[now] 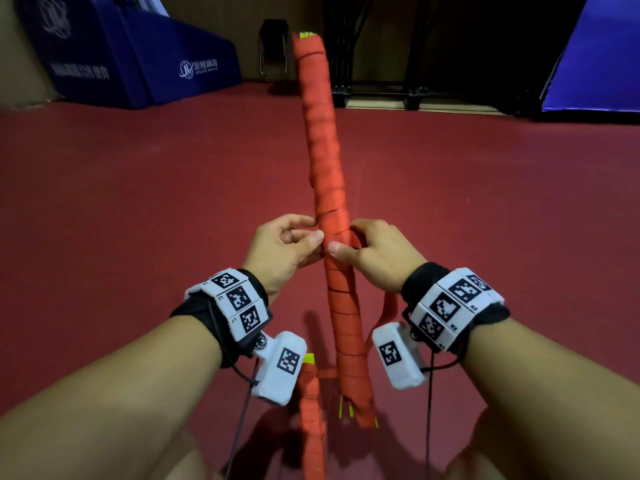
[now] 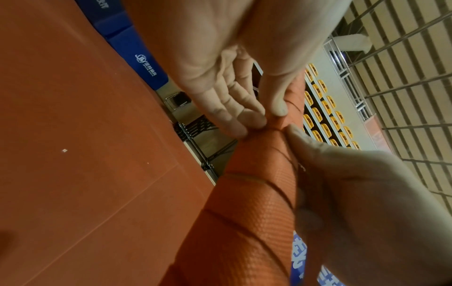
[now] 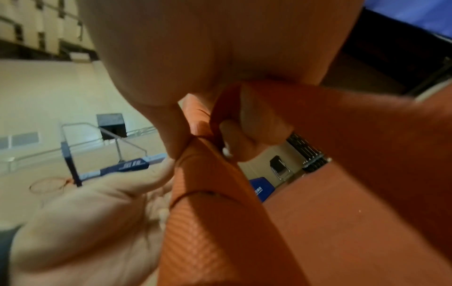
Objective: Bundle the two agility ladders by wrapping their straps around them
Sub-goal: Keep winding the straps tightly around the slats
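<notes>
Clearly the wrapped ladder bundle (image 1: 323, 161) runs near to far between both hands: left hand (image 1: 284, 245) pinches it, right hand (image 1: 375, 251) grasps the strap (image 1: 353, 237).

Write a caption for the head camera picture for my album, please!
Both hands, left hand and right hand, pinch the strap around a tall red bundle.

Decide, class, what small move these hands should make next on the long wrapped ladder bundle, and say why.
Probably the right hand should pull the loose strap snug through the wrap. The bundle is already wound along its length, both hands pinch it at one band, the left hand steadying, and a strap tail hangs slack below the right wrist. A second bundle lies below.
</notes>
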The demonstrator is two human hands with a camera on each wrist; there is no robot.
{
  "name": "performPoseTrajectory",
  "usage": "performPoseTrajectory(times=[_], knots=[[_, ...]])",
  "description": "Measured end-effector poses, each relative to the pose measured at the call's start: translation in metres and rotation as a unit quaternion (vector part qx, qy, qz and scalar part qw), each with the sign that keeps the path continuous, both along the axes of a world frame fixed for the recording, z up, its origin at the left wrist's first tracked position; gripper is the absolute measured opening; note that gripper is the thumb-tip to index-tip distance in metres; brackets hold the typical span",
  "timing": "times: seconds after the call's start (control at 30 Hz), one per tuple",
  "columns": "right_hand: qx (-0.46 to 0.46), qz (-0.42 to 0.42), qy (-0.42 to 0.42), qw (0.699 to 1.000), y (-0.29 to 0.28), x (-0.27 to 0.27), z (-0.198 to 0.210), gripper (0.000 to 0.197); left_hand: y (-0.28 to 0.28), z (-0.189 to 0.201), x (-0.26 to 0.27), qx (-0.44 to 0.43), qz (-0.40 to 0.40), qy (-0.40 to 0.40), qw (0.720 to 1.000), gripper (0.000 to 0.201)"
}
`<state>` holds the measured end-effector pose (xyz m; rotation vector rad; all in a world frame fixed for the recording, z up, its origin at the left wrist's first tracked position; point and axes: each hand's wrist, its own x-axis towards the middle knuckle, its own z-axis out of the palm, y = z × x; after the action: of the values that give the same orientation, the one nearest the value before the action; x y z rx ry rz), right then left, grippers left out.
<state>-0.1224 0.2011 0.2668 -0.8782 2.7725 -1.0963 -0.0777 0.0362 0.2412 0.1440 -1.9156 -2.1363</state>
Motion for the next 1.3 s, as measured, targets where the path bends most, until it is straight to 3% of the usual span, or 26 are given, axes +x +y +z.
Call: performPoseTrajectory(times=[0.07,0.17,0.27,0.4,0.5,0.7,0.8,1.0,1.3], knots=[[-0.053,0.019,-0.016,0.998,0.0,-0.001,0.0,0.028,0.0,-0.002,0.0,0.004,-0.011,-0.014,1.0,0.021],[-0.103,0.042,-0.026,0.994,-0.001,-0.003,-0.002,0.037,-0.002,-0.003,0.003,0.017,-0.085,-0.039,0.996,0.05],[-0.096,0.057,-0.013,0.994,-0.001,-0.005,-0.004,0.036,-0.004,-0.002,0.007,0.033,-0.139,-0.037,0.989,0.045],[-0.071,0.057,0.014,0.996,0.0,-0.006,-0.005,0.036,-0.008,-0.001,0.008,0.038,-0.13,-0.034,0.99,0.054],[-0.076,0.042,0.028,0.996,0.002,-0.007,-0.003,0.028,-0.007,0.0,0.007,0.043,-0.124,-0.033,0.991,0.045],[-0.031,0.005,0.028,0.999,0.004,-0.007,-0.003,0.032,-0.01,-0.002,0.008,0.028,-0.133,-0.051,0.989,0.037],[-0.016,-0.028,0.031,0.999,0.005,-0.007,-0.003,0.034,-0.01,-0.003,0.007,0.03,-0.103,-0.056,0.993,0.047],[0.009,-0.032,0.051,0.998,-0.005,-0.003,-0.005,0.03,-0.006,-0.007,0.004,0.02,-0.051,-0.062,0.997,0.033],[0.03,-0.025,0.075,0.996,-0.014,0.004,-0.006,0.045,0.0,-0.003,0.002,0.004,-0.01,-0.06,0.998,0.021]])
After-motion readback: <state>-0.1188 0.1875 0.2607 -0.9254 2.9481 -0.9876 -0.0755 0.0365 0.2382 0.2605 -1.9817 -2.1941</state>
